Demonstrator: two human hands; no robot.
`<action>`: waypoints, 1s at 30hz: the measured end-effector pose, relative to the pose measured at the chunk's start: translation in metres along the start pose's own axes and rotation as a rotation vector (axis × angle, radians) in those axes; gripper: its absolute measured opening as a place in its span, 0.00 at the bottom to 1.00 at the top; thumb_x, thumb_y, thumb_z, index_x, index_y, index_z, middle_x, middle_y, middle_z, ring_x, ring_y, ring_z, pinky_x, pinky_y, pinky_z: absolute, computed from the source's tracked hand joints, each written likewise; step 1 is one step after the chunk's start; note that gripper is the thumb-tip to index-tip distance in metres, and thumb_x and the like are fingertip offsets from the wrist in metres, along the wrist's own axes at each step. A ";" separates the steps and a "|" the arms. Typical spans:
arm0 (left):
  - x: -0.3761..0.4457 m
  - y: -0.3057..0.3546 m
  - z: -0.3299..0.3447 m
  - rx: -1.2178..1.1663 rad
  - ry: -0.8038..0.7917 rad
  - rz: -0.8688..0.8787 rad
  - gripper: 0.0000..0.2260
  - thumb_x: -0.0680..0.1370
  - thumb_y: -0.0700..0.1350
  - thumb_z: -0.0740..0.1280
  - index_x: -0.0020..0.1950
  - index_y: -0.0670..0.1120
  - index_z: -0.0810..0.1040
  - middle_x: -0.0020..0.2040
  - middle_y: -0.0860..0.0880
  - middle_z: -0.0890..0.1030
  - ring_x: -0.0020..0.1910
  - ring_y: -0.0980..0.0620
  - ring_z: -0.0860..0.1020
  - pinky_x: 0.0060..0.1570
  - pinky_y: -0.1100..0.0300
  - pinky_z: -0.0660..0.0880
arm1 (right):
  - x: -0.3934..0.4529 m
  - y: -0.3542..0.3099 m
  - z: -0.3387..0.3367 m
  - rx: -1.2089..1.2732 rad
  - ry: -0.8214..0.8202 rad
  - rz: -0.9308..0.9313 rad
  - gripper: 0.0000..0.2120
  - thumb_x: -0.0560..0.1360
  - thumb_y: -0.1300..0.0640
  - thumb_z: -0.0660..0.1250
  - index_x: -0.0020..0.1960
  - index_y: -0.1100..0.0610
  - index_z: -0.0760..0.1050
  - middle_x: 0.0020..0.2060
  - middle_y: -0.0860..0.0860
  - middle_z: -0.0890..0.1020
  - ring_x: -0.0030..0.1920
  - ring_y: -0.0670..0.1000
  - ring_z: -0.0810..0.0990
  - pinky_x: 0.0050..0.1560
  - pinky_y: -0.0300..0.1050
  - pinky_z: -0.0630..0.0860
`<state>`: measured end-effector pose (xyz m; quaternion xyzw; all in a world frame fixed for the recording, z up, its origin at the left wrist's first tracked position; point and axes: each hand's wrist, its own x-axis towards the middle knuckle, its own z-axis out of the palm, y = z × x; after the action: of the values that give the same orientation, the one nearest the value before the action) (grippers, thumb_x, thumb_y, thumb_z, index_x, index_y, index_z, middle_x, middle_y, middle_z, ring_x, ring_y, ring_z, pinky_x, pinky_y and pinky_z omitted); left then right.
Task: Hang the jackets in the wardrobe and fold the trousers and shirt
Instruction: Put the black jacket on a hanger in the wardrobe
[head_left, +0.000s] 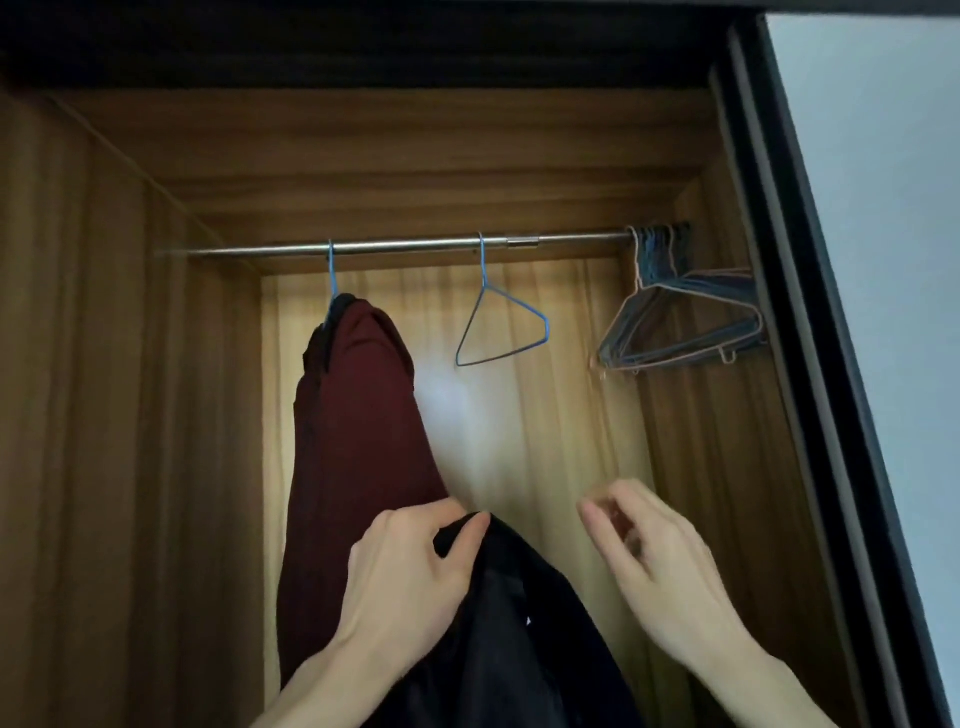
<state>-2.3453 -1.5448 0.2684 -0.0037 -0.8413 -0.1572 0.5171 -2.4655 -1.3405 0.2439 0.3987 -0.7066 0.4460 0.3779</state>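
A person faces into an open wooden wardrobe (130, 415). The black jacket (519, 623) hangs down in front of the body, its long axis running downward from the left hand (410, 566), which grips a bunch of the fabric at its top edge, thumb and fingers curled around it. The right hand (649, 551) is just beside it to the right, not touching the jacket, fingers loosely bent and holding nothing; it is blurred.

Straight above both hands, well apart from them, an empty blue wire hanger (498, 332) hangs on the metal rail (405, 245), its triangle turned partly edge-on. It lies roughly between the two hands, a little nearer the right, which is free to reach up for it.

Above and left of the left hand, a dark red jacket (358, 441) already hangs on another blue hanger. A bunch of spare hangers (680, 322) sits at the rail's far right end.
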 end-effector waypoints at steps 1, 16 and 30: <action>0.002 0.002 0.000 0.018 -0.003 0.007 0.19 0.81 0.61 0.65 0.38 0.49 0.74 0.28 0.51 0.70 0.28 0.49 0.66 0.33 0.60 0.68 | 0.021 -0.011 -0.003 0.015 0.077 -0.048 0.09 0.83 0.41 0.60 0.56 0.41 0.76 0.49 0.40 0.77 0.50 0.45 0.79 0.46 0.42 0.76; 0.007 0.003 -0.021 0.247 -0.061 0.071 0.15 0.79 0.69 0.59 0.43 0.59 0.73 0.33 0.51 0.76 0.37 0.49 0.76 0.36 0.64 0.72 | 0.289 -0.097 0.017 -0.543 -0.119 0.181 0.21 0.80 0.61 0.64 0.73 0.62 0.70 0.67 0.58 0.79 0.66 0.60 0.79 0.52 0.50 0.73; -0.011 0.009 -0.048 0.227 -0.113 0.045 0.20 0.80 0.67 0.64 0.41 0.51 0.74 0.33 0.51 0.76 0.32 0.54 0.74 0.34 0.67 0.67 | 0.277 -0.036 0.043 -0.015 0.122 0.197 0.12 0.84 0.61 0.59 0.55 0.65 0.80 0.55 0.65 0.81 0.50 0.66 0.77 0.47 0.48 0.69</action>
<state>-2.2971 -1.5468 0.2811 0.0271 -0.8813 -0.0489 0.4693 -2.5509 -1.4530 0.4887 0.2968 -0.7214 0.4990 0.3775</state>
